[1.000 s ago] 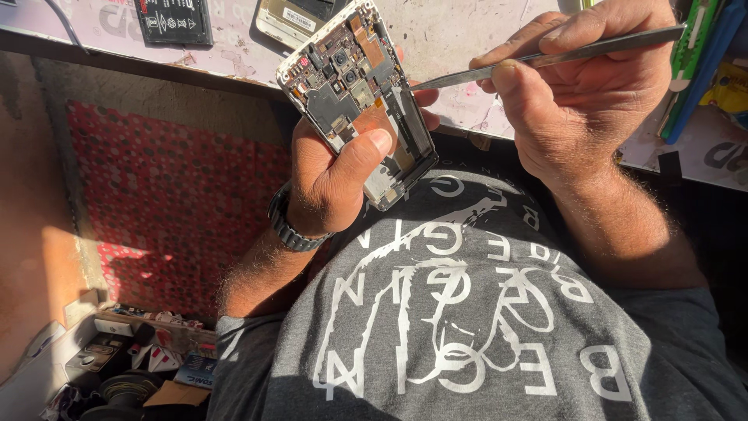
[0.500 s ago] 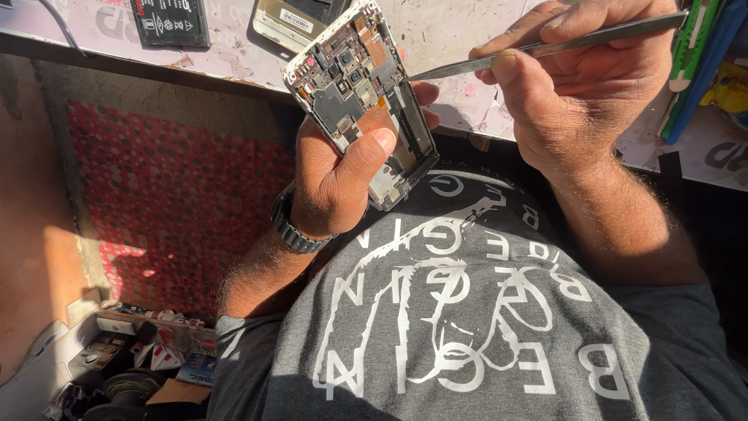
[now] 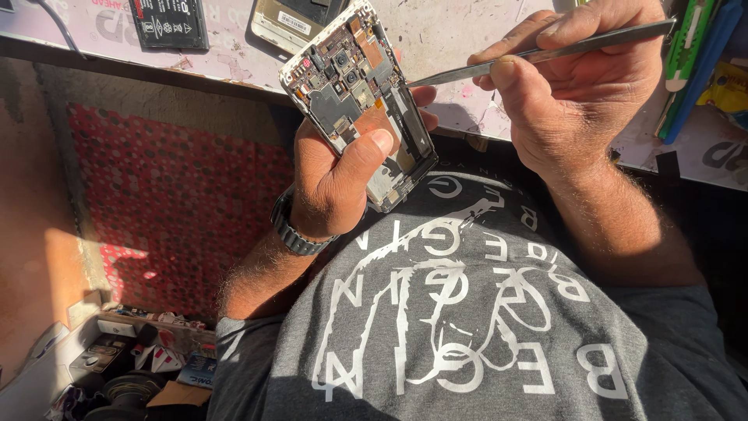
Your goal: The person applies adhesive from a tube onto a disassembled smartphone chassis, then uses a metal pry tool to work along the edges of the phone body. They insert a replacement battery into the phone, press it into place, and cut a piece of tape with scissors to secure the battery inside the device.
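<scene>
— What worries you most right now?

— The tip of the tweezers [image 3: 538,56]. It sits right at the edge of the opened phone [image 3: 360,101], beside the bare circuit board. In my judgement, if my right hand [image 3: 580,93] jerks, the point could skid across the small parts and scratch or bend something. The sun is harsh too, and the glare may hide fine detail from me.

— And the phone itself?

— I have it in my left hand [image 3: 336,181], lifted above my lap, just in front of the edge of the workbench [image 3: 467,31]. It is tilted, back side open toward me. My thumb presses onto the lower part of the board and my fingers wrap behind the frame. If that thumb slides, I think the phone could twist or drop onto my grey shirt [image 3: 467,312].

— How firm is the hold?

— The left hand is clenched around the phone, wrist bent up, the watch [image 3: 292,230] showing at the cuff. The right hand pinches the tweezers between thumb and forefinger, the other fingers curled, forearm coming in from my right side and angled down toward the phone.

— Anything nearby to knock?

— A battery [image 3: 167,23] and another phone part [image 3: 292,19] lie on the workbench beyond, well apart from my hands.
</scene>
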The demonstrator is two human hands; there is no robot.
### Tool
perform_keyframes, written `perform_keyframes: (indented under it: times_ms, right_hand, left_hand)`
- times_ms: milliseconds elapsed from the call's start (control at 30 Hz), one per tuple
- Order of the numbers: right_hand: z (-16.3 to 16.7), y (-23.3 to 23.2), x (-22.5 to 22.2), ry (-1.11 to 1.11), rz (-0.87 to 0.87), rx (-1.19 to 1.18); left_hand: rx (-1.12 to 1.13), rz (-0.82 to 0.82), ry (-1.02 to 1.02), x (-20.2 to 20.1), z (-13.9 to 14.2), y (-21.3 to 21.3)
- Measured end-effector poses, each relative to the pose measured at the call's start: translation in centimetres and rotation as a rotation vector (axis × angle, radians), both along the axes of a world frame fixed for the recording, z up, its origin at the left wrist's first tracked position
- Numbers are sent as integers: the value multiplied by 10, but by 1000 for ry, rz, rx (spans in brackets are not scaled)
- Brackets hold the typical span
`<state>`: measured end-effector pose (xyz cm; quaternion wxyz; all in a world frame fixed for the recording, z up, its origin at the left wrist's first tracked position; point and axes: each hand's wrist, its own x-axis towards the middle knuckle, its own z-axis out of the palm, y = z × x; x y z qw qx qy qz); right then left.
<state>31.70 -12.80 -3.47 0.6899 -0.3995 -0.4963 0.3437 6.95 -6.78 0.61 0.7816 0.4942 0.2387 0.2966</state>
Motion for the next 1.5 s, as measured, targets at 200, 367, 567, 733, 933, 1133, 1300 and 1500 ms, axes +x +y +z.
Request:
perform_keyframes:
  times_ms: [200, 367, 567, 733, 933, 1133, 1300, 1500]
  right_hand:
    - [6, -2, 7, -109, -4, 57]
    - [8, -2, 4, -98, -2, 46]
    - [5, 3, 4, -137, 2, 84]
    - [3, 0, 4, -128, 0, 66]
    - [3, 2, 0, -107, -48, 84]
    - [7, 0, -1, -156, -64, 74]
    - [3, 3, -1, -142, -43, 112]
    - [0, 4, 5, -97, -49, 98]
  left_hand:
    - [50, 27, 66, 1, 6, 3]
    - [26, 35, 43, 4, 11, 4]
    - [12, 36, 11, 4, 8, 4]
    - [-19, 29, 6, 1, 4, 1]
    - [27, 11, 7, 1, 0, 2]
    - [38, 8, -14, 2, 0, 2]
    - [80, 24, 43, 4, 2, 5]
    - [53, 26, 18, 4, 5, 6]
